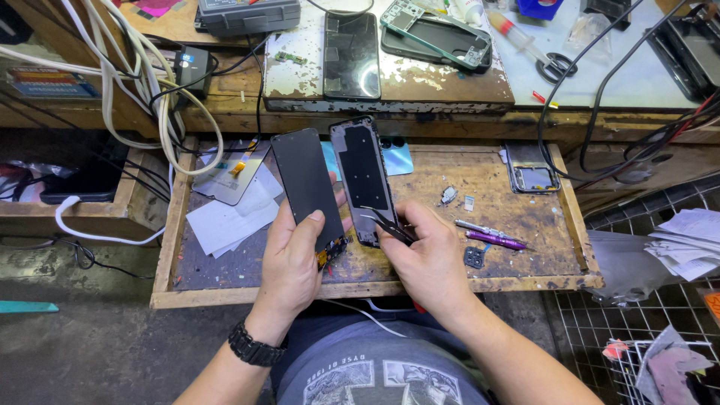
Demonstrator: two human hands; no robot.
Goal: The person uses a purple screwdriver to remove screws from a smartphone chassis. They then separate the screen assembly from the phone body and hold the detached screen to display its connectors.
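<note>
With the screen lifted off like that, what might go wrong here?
The black screen panel is pinched only by the left hand and may slip. A small flex part hangs at its lower edge and might tear. The tweezers in the right hand touch the phone frame and might scratch it.

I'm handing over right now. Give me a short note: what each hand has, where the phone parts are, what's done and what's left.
Left hand: holds the black screen panel, tilted up, thumb on its face.
Right hand: holds the phone frame together with black tweezers, tips at the frame's lower end.
Both parts are over the open wooden drawer; a purple screwdriver lies to the right.
Done: screen and frame are apart.
Left: the two are not yet joined; whatever sits at the frame's lower end is too small to tell.
</note>
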